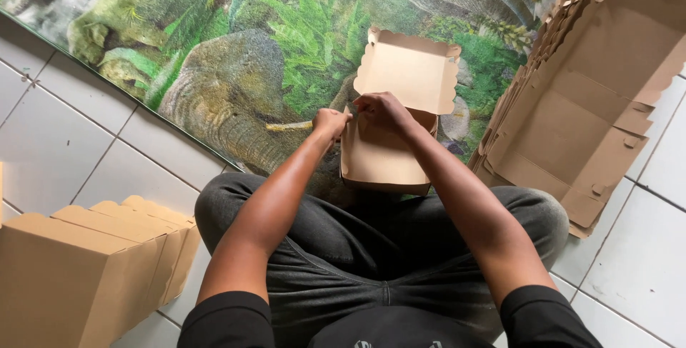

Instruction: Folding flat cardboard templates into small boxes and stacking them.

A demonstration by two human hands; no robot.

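Observation:
A brown cardboard box (389, 151) with a scalloped open lid stands on the mat in front of my crossed legs. My left hand (330, 122) pinches the box's near left corner flap. My right hand (383, 111) grips the same corner edge from the inside, fingers closed on the cardboard. Both hands meet at the box's upper left side wall.
A stack of flat unfolded cardboard blanks (586, 105) lies at the right. Several folded, closed boxes (93, 269) stand at the lower left on the white tiled floor (57, 148). A mat printed with jungle and elephants (236, 48) covers the floor ahead.

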